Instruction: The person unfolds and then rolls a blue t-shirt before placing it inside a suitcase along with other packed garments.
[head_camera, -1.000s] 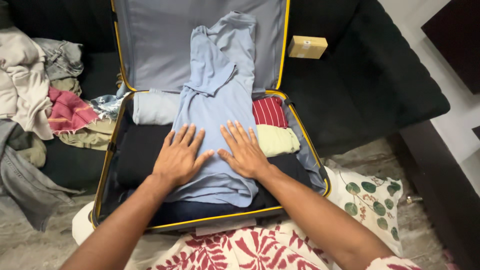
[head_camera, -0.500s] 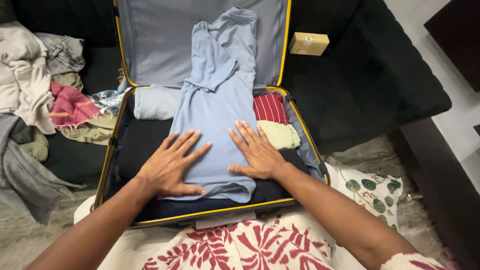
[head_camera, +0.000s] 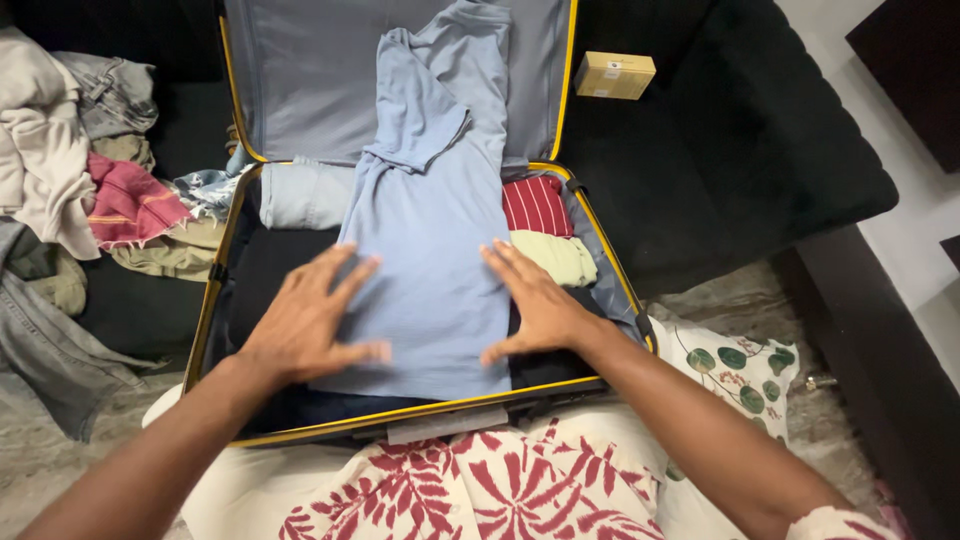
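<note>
Open suitcase (head_camera: 225, 300) with yellow trim is lying in front of you, packed with dark clothes, and the light blue shirt (head_camera: 430, 230) is lying on top, its upper half running up onto the grey lid. It's looking light, soft and floppy, not slippery; it'll bunch if dragged, so you're best taking it by the side edges or the bottom hem. Your left hand (head_camera: 305, 320) is resting flat, fingers spread, on its left edge; your right hand (head_camera: 535, 305) is flat and spread on its right edge. Versus a second ago, both hands are sitting further apart, off the shirt's middle, and the hem is lying smoother.
</note>
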